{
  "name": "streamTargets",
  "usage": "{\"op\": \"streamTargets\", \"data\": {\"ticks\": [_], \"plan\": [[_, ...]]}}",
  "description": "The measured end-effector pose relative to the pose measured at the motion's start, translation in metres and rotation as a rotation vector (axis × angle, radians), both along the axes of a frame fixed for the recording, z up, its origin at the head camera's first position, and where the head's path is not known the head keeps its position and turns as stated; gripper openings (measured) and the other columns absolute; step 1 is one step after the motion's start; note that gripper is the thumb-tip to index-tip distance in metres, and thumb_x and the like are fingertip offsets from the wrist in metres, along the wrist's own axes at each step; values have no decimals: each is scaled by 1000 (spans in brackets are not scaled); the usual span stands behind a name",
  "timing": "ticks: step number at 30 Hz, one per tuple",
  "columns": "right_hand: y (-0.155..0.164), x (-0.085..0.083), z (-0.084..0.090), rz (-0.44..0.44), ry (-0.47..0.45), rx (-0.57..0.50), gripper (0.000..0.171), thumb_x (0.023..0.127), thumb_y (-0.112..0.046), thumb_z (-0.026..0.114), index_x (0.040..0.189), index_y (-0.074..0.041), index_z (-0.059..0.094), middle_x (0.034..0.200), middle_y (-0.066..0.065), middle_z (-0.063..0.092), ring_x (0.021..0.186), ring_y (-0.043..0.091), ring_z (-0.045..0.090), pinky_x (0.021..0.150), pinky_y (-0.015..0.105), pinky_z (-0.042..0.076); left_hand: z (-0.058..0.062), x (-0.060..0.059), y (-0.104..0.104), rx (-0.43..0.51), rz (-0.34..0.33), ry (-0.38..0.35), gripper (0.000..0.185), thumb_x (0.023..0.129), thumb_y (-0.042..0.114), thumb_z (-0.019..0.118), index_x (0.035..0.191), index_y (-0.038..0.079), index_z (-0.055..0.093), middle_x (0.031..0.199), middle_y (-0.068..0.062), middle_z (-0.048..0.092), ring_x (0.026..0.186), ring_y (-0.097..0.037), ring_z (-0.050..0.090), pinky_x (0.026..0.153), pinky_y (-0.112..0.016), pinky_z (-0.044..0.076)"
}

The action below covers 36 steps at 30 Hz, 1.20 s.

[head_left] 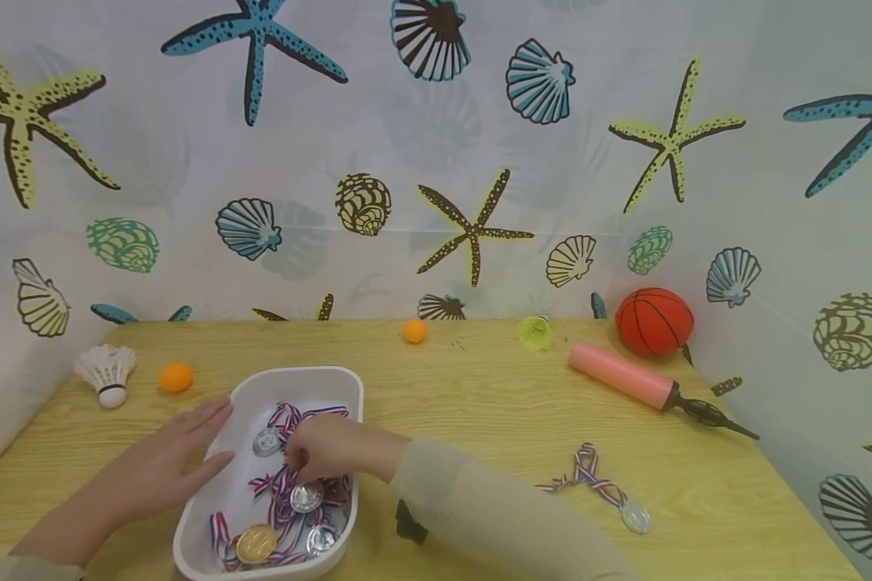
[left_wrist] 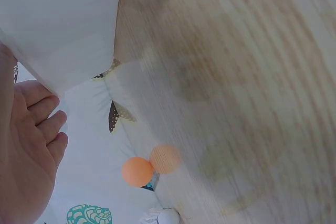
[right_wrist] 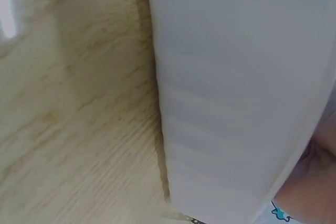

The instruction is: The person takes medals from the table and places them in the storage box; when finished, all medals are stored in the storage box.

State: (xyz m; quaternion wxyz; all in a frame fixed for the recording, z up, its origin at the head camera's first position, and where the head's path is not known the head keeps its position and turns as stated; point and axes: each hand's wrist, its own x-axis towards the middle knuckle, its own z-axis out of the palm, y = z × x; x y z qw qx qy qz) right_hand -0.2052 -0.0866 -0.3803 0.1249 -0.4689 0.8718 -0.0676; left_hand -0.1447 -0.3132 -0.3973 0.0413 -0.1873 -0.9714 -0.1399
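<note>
A white plastic tub holds several medals on red, white and blue striped ribbons. My left hand rests at its left rim, fingers extended and thumb apart; in the left wrist view that hand is beside the tub wall. Reaching inside over the right rim, my right hand has its fingers curled and pinches a medal's ribbon. A silver medal shows just below those fingers. Another silver medal lies behind, with a gold medal and a third silver one in front.
A silver medal with its ribbon lies on the table at right. Behind it are a pink hand pump and a red basketball. A white shuttlecock, orange balls and a yellow shuttlecock stand farther back.
</note>
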Motion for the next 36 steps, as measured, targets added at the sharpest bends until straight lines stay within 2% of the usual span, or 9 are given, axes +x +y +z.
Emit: {"op": "streamTargets", "data": {"ticks": [4, 8, 10, 15, 19, 22, 26, 30, 36], "plan": [[7, -5, 11, 10, -25, -53, 10, 78, -20, 74, 84, -15, 69, 74, -13, 58, 69, -1, 49, 64, 8, 37, -1, 0, 0, -2, -12, 23, 65, 91, 39, 55, 136, -6, 38, 141, -24, 33, 124, -46, 32, 97, -59, 29], [26, -8, 31, 51, -54, -151, 13, 81, -17, 72, 91, -10, 69, 78, -10, 59, 73, 0, 50, 65, 8, 39, -2, 0, 0, -2, -19, 37, 64, 91, 36, 55, 136, -6, 38, 140, -25, 34, 124, -46, 32, 98, -59, 28], [40, -8, 43, 42, -87, -197, 11, 83, -16, 69, 92, -10, 68, 79, -9, 59, 73, 1, 51, 65, 9, 41, -1, 0, 0, -1, -15, 30, 64, 92, 37, 54, 136, -6, 38, 141, -25, 33, 124, -46, 31, 97, -59, 28], [83, -6, 65, -42, -157, -315, 10, 86, -16, 66, 95, -12, 66, 78, -9, 59, 73, 4, 54, 63, 13, 45, -1, 0, 0, 1, -6, 13, 66, 92, 41, 53, 137, -6, 38, 142, -24, 32, 125, -46, 30, 98, -60, 27], [124, -7, 70, -103, -183, -438, 12, 85, -13, 67, 97, -10, 65, 80, -8, 61, 73, 8, 57, 65, 17, 49, -3, 0, -1, 1, -11, 26, 65, 92, 39, 54, 137, -5, 38, 141, -23, 33, 125, -46, 31, 99, -59, 26], [157, -7, 67, -141, -185, -503, 14, 85, -12, 67, 98, -9, 64, 82, -7, 62, 74, 8, 58, 67, 21, 50, -5, -1, -2, 0, -12, 41, 64, 92, 38, 55, 136, -5, 39, 141, -23, 34, 124, -45, 32, 100, -57, 26], [200, -6, 55, -203, -188, -527, 15, 85, -13, 66, 99, -8, 64, 84, -6, 61, 74, 8, 57, 67, 24, 51, -6, -1, -2, 0, -15, 50, 63, 91, 36, 55, 136, -5, 39, 141, -23, 34, 124, -45, 32, 102, -55, 25], [239, -5, 35, -282, -216, -521, 16, 85, -13, 66, 100, -7, 64, 85, -5, 61, 73, 10, 57, 67, 26, 51, -7, -1, -2, -3, -14, 50, 63, 92, 36, 55, 136, -5, 39, 141, -23, 34, 124, -45, 32, 104, -52, 23], [298, -3, 9, -384, -217, -472, 25, 83, -17, 68, 104, -6, 63, 90, 1, 60, 72, 11, 56, 63, 27, 50, -4, -1, -1, -8, -14, 33, 64, 92, 38, 54, 137, -5, 38, 141, -24, 34, 124, -45, 32, 101, -57, 25]]}}
